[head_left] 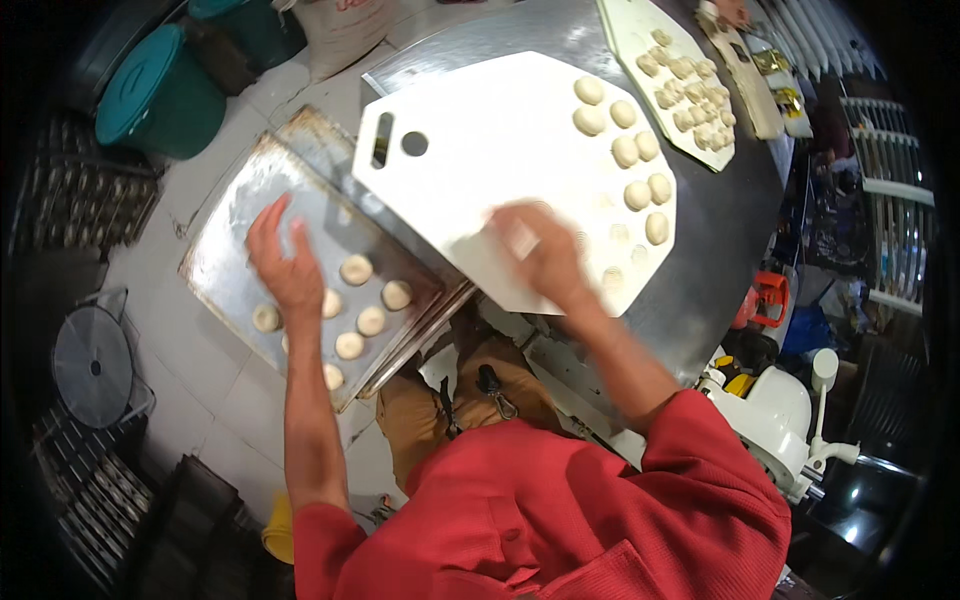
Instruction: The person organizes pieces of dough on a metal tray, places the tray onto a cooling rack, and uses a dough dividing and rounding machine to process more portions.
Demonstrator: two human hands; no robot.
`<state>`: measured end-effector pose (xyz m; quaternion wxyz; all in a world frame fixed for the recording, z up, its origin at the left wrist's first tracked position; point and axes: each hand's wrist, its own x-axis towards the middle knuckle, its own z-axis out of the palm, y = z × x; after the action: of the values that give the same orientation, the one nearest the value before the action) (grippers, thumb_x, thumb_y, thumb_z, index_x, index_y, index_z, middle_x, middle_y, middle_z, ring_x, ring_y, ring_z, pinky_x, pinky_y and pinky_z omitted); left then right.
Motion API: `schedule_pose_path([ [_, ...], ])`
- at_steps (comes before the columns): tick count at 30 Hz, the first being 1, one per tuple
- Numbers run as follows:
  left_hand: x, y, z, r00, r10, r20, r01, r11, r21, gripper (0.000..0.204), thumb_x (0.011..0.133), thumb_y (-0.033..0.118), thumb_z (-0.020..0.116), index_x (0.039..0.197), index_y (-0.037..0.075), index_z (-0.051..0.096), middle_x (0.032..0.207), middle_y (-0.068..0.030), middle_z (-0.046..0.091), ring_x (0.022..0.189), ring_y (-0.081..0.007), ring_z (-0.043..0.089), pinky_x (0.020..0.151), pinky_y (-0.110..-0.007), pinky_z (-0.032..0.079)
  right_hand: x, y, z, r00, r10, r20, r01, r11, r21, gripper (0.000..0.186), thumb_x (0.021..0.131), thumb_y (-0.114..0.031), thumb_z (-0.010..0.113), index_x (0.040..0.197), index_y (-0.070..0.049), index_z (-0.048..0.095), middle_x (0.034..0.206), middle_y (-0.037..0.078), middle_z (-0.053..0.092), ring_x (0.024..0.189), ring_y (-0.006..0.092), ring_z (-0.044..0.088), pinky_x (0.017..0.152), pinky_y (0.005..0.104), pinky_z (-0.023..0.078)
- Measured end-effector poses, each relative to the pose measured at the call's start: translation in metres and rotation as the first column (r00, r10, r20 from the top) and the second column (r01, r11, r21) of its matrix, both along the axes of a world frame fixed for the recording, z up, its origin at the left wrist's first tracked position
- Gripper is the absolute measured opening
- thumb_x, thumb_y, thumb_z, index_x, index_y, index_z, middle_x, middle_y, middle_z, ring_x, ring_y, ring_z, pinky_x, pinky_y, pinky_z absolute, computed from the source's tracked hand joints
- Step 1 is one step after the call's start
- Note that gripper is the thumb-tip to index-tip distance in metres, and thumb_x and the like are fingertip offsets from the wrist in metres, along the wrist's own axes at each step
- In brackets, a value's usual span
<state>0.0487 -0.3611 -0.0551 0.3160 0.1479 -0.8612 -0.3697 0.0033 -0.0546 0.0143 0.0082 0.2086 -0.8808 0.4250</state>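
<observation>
My left hand (285,255) hovers over a worn metal baking tray (225,240), its fingers spread and holding nothing. Several round, slightly flattened dough balls (371,321) lie on this tray, around and to the right of my left wrist. My right hand (545,255) is above the near part of a white many-sided board (480,130); motion smears its fingers, so whether they hold anything is unclear. Along the right side of that board sit several smooth dough balls (625,151), with faint round marks on the surface nearer to me.
Farther right on the steel table (730,230), a second pale board (640,20) carries rough dough pieces (690,95). More trays are stacked under the baking tray. A green lidded bin (165,100) stands at far left, and a white machine (780,410) at the right.
</observation>
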Motion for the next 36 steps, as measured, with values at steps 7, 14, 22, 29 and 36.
schedule_pose_path([
  [7, -0.183, 0.229, 0.056, 0.885, -0.381, 0.268, 0.396, 0.918, -0.002, 0.039, 0.099, 0.041, 0.058, 0.116, 0.010, 0.073, 0.116, -0.0152, 0.063, 0.110, -0.0341, 0.056, 0.098, -0.049, 0.042, -0.152, 0.180, 0.000, 0.895, -0.338, -0.290, 0.445, 0.719, 0.534, 0.032, 0.086, -0.030, 0.073, 0.102, -0.002, 0.071, 0.110, 0.021, 0.064, 0.105, 0.0392, 0.058, 0.088, 0.0521, 0.046],
  [14, -0.215, 0.301, 0.040, 0.785, -0.604, 0.142, 0.551, 0.783, 0.289, 0.028, 0.090, 0.024, 0.064, 0.106, 0.001, 0.067, 0.112, -0.0146, 0.062, 0.091, -0.0280, 0.061, 0.077, -0.040, 0.052, -0.138, 0.182, 0.008, 0.949, -0.280, 0.144, 0.282, 0.959, 0.011, 0.034, 0.088, -0.019, 0.070, 0.113, -0.002, 0.054, 0.094, 0.015, 0.065, 0.082, 0.0306, 0.063, 0.081, 0.0399, 0.052],
  [22, -0.272, 0.320, 0.055, 0.851, -0.452, 0.266, 0.290, 0.828, 0.479, 0.034, 0.091, 0.029, 0.064, 0.109, 0.001, 0.067, 0.117, -0.0194, 0.060, 0.098, -0.0294, 0.064, 0.088, -0.039, 0.052, -0.224, 0.235, 0.011, 0.829, -0.431, 0.355, 0.491, 0.866, -0.096, 0.028, 0.086, -0.027, 0.074, 0.084, -0.001, 0.064, 0.076, 0.009, 0.065, 0.071, 0.0178, 0.061, 0.071, 0.0345, 0.052],
  [29, -0.285, 0.291, 0.054, 0.787, -0.499, 0.364, 0.375, 0.854, 0.360, 0.032, 0.080, 0.027, 0.073, 0.098, 0.001, 0.067, 0.095, -0.0180, 0.069, 0.092, -0.0298, 0.069, 0.083, -0.040, 0.053, -0.260, 0.200, 0.006, 0.904, -0.251, 0.345, 0.180, 0.957, 0.226, 0.035, 0.075, -0.032, 0.080, 0.086, -0.002, 0.064, 0.085, 0.016, 0.068, 0.081, 0.0270, 0.065, 0.078, 0.0396, 0.052],
  [36, -0.151, 0.267, 0.072, 0.916, -0.399, -0.038, 0.382, 0.840, 0.386, 0.029, 0.079, 0.019, 0.074, 0.102, 0.003, 0.066, 0.094, -0.0159, 0.071, 0.087, -0.0277, 0.069, 0.079, -0.039, 0.053, -0.198, 0.187, 0.016, 0.881, -0.223, 0.418, 0.293, 0.950, -0.110, 0.021, 0.086, -0.012, 0.076, 0.091, -0.008, 0.057, 0.074, -0.001, 0.058, 0.055, 0.0027, 0.045, 0.048, 0.0205, 0.034],
])
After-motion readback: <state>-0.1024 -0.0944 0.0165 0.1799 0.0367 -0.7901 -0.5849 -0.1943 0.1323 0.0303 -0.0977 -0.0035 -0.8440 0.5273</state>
